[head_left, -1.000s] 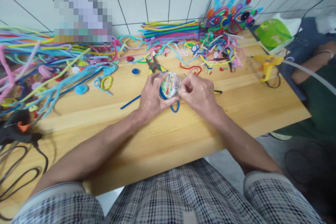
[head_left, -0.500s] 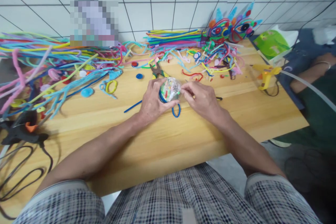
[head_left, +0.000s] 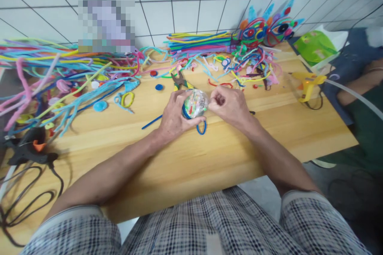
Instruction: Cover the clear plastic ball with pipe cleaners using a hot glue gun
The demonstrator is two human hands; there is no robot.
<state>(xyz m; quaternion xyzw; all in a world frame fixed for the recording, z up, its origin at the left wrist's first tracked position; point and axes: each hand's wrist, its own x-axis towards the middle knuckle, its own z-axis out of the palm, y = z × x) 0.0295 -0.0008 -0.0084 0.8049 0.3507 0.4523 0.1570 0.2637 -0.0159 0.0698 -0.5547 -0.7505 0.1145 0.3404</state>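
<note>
Curling around a shiny round thing (head_left: 196, 104), the left hand (head_left: 173, 115) has its thumb and fingers set only as far apart as the thing is wide, with its thumb along the near side. The round thing sits in that grip, full of bright bits, with dark blue at its edge. Just right of the grip, the right hand (head_left: 230, 105) has its fingertips pinched close together by the thing's side; I cannot tell if they have hold of something small.

Just below the left thumb, toward the body, is a blue loop (head_left: 202, 127). Left of the grip, a blue fuzzy stick (head_left: 152, 122) pokes out. Just past the grip lie pliers (head_left: 180, 81) with green and yellow handles, and a blue round piece (head_left: 159, 87) is to their left. Farther past the grip is a bunch of fuzzy sticks (head_left: 200, 42). Well off to the right of both hands is a yellow glue gun (head_left: 309, 85).
</note>
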